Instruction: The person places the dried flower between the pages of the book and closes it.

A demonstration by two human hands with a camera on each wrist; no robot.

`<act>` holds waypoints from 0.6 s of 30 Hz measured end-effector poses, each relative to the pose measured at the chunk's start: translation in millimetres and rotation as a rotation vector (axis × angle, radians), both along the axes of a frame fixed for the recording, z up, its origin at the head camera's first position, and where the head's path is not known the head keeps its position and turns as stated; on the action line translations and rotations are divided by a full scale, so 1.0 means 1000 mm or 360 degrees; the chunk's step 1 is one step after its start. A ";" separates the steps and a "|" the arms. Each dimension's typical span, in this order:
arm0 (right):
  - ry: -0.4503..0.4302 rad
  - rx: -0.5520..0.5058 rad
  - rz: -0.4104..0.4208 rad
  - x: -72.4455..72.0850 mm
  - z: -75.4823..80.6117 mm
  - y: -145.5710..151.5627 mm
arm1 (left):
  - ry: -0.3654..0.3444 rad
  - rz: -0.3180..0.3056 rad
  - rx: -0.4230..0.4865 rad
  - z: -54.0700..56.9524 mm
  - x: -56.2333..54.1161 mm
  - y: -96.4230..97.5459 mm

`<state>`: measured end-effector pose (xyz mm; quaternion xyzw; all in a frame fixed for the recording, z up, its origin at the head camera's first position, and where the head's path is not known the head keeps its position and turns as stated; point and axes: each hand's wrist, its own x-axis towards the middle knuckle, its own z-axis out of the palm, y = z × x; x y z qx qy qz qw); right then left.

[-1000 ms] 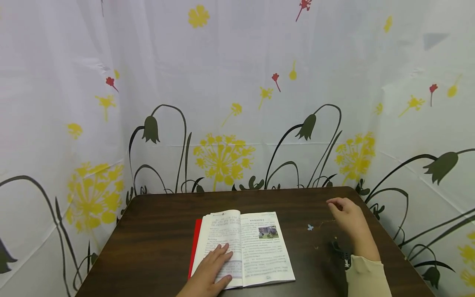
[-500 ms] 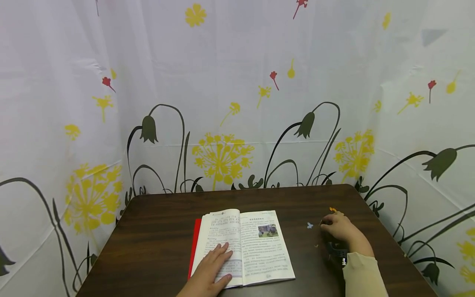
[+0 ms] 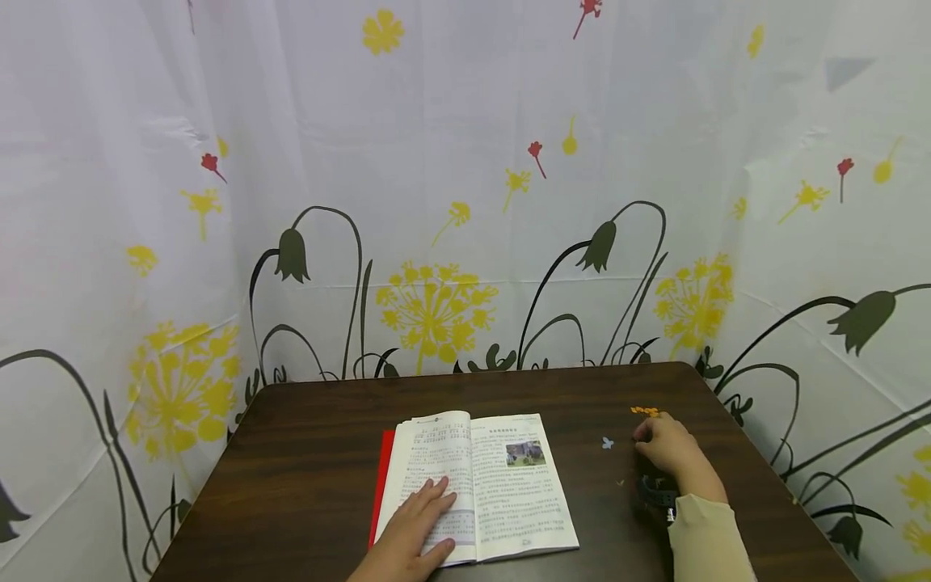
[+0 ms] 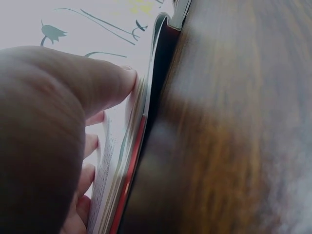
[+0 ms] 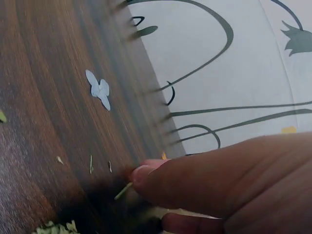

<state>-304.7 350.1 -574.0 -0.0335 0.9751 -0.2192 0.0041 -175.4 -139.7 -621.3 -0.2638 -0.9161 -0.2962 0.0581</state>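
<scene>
An open book (image 3: 520,509) with printed pages and a small photo lies on the dark wooden table, its red cover edge showing at the left. My left hand (image 3: 413,529) rests on the left page, fingers extended and spread; in the left wrist view the thumb (image 4: 105,80) lies at the page edges. At the right, my right hand (image 3: 672,449) is low over the table with curled fingers. It pinches what looks like a small orange flower sprig (image 3: 643,411), whose orange end shows past the fingers. A thin green piece (image 5: 123,191) shows at the thumb tip.
A pale blue petal-shaped piece (image 5: 99,90) lies between book and right hand. Small green bits (image 5: 56,228) are heaped near the right hand, with thin stem scraps (image 5: 91,164) around. A white flower-patterned curtain (image 3: 465,162) hangs behind the table's far edge.
My right hand has come down from a raised position to the table, and the orange flower sprig has come into view beyond its fingers, shifting slightly left. The left hand stays still.
</scene>
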 end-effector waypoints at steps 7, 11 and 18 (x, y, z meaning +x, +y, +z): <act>-0.0024 0.0007 -0.0071 0.003 -0.002 0.004 | -0.0092 0.0008 0.0001 -0.001 -0.001 0.000; -0.0084 -0.0015 -0.0147 0.005 -0.003 0.007 | -0.0114 0.0001 0.0005 -0.004 -0.002 -0.001; -0.0186 -0.0040 -0.0258 0.009 0.005 0.010 | -0.0120 0.0006 -0.0008 -0.001 -0.001 0.000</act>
